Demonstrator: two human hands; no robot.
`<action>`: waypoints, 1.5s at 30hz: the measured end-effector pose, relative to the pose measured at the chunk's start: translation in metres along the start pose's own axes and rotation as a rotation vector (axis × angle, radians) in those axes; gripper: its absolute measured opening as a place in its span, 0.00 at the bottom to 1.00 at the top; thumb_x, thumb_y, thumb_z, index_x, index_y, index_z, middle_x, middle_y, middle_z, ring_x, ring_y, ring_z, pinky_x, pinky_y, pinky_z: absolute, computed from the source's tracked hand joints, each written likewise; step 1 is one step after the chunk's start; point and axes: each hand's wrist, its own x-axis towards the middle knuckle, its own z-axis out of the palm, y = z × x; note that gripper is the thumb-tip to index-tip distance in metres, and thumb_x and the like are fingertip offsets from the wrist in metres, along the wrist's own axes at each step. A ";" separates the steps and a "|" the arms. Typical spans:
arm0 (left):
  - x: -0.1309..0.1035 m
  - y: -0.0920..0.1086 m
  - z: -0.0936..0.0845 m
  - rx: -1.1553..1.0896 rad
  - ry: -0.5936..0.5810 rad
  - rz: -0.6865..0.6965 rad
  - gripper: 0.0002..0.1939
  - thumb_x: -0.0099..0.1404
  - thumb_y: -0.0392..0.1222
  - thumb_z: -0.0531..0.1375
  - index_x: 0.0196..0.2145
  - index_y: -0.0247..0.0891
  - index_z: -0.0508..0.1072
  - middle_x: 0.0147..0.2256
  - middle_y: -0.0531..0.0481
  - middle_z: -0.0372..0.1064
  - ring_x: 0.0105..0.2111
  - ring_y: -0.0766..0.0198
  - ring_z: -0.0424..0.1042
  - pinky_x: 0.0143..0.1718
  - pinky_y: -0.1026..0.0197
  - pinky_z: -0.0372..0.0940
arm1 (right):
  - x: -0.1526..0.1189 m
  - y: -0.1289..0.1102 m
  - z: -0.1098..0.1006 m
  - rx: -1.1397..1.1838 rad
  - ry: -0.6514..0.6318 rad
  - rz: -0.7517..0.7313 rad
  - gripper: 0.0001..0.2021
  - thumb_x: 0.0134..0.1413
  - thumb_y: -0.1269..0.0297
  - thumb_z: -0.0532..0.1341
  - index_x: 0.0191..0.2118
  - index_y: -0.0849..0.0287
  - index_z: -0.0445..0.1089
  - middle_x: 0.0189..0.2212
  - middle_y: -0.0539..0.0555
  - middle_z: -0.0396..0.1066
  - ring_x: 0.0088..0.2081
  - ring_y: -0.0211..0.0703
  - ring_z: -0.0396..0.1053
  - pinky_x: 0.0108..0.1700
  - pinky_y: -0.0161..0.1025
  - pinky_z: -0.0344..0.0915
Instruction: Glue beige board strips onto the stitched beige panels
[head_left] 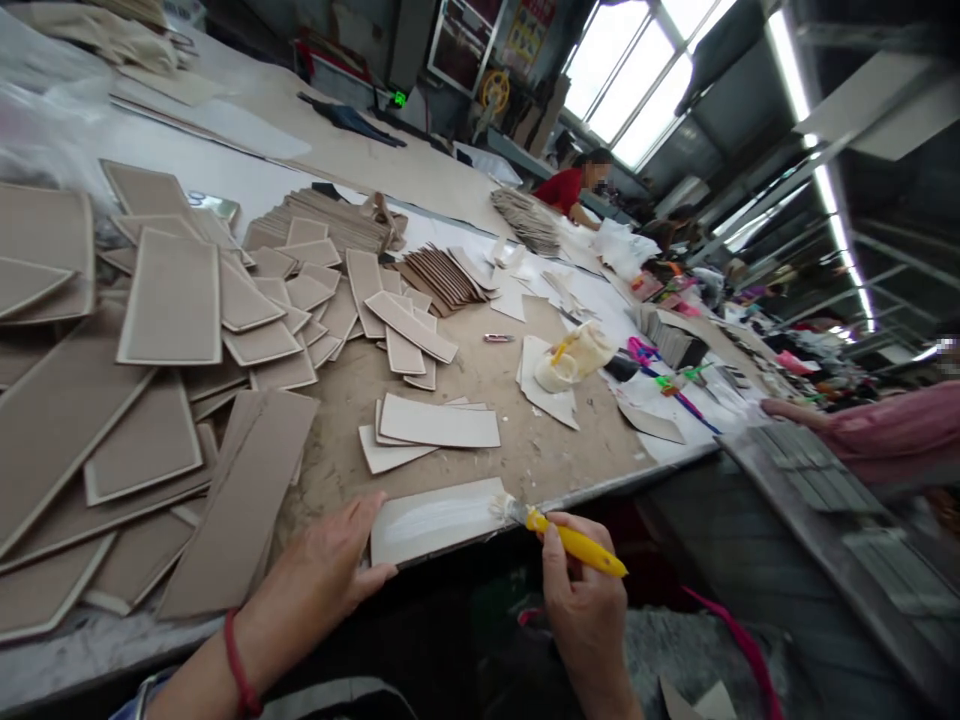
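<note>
A pale rectangular panel [439,520] lies at the table's front edge, with a glossy white streak along its face. My left hand [337,555] grips its left end, fingers at the top corner and thumb at the lower one. In my right hand [589,600] is a paintbrush [577,545] with a yellow handle, fingers wrapped round it. The white-coated bristles touch the panel's right end. Just behind lie a few more pale panels [442,422], overlapping. A messy container [559,370] with whitish stuff on it stands on a pale sheet to the right.
Heaped beige panels with light borders [171,300] cover the table's left side. Farther back sit a row of brown pieces [442,278] and a small cutter [498,338]. One person in red [562,188] works at the back; another's pink sleeve [892,425] is at right.
</note>
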 end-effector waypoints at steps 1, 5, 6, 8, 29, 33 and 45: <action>0.000 -0.002 0.002 0.007 0.017 0.012 0.28 0.57 0.40 0.61 0.54 0.28 0.62 0.51 0.36 0.65 0.50 0.52 0.67 0.52 0.52 0.62 | 0.001 -0.002 -0.002 -0.023 0.014 -0.034 0.07 0.59 0.65 0.53 0.37 0.60 0.66 0.33 0.56 0.66 0.36 0.45 0.66 0.40 0.46 0.67; 0.000 -0.007 0.008 0.010 0.073 0.041 0.27 0.56 0.41 0.61 0.52 0.30 0.64 0.50 0.38 0.67 0.48 0.51 0.69 0.50 0.52 0.64 | 0.005 -0.016 -0.013 -0.074 0.048 -0.122 0.06 0.59 0.68 0.53 0.38 0.60 0.66 0.33 0.56 0.66 0.37 0.45 0.66 0.40 0.46 0.66; 0.000 -0.008 0.008 0.005 0.081 0.045 0.27 0.55 0.41 0.61 0.52 0.30 0.64 0.50 0.38 0.67 0.48 0.51 0.69 0.50 0.52 0.64 | 0.005 -0.020 -0.015 -0.073 0.049 -0.133 0.06 0.58 0.68 0.53 0.38 0.60 0.66 0.34 0.57 0.66 0.37 0.45 0.66 0.40 0.46 0.66; 0.000 -0.008 0.009 -0.002 0.091 0.046 0.27 0.55 0.42 0.61 0.52 0.30 0.65 0.50 0.38 0.67 0.48 0.51 0.69 0.50 0.52 0.64 | 0.004 -0.028 -0.017 -0.051 0.052 -0.138 0.06 0.58 0.68 0.53 0.39 0.59 0.66 0.34 0.57 0.66 0.38 0.46 0.66 0.40 0.47 0.67; -0.003 0.006 -0.004 -0.002 0.039 0.029 0.31 0.53 0.39 0.66 0.52 0.28 0.61 0.48 0.36 0.66 0.48 0.52 0.67 0.50 0.53 0.64 | -0.025 -0.078 0.022 0.400 -0.174 -0.016 0.06 0.58 0.70 0.53 0.39 0.59 0.65 0.35 0.55 0.65 0.37 0.43 0.67 0.37 0.41 0.68; -0.004 0.005 -0.003 0.001 0.051 0.028 0.31 0.52 0.40 0.67 0.51 0.29 0.61 0.47 0.37 0.67 0.47 0.52 0.68 0.49 0.53 0.64 | -0.024 -0.073 0.033 0.387 -0.166 -0.004 0.05 0.58 0.69 0.53 0.38 0.59 0.66 0.34 0.55 0.65 0.35 0.42 0.67 0.36 0.40 0.68; -0.004 0.005 -0.003 0.001 0.050 0.042 0.32 0.51 0.40 0.68 0.52 0.32 0.60 0.47 0.38 0.67 0.47 0.52 0.68 0.49 0.52 0.65 | -0.026 -0.061 0.019 0.220 -0.121 -0.081 0.05 0.57 0.70 0.54 0.37 0.59 0.66 0.32 0.55 0.66 0.34 0.43 0.67 0.36 0.41 0.67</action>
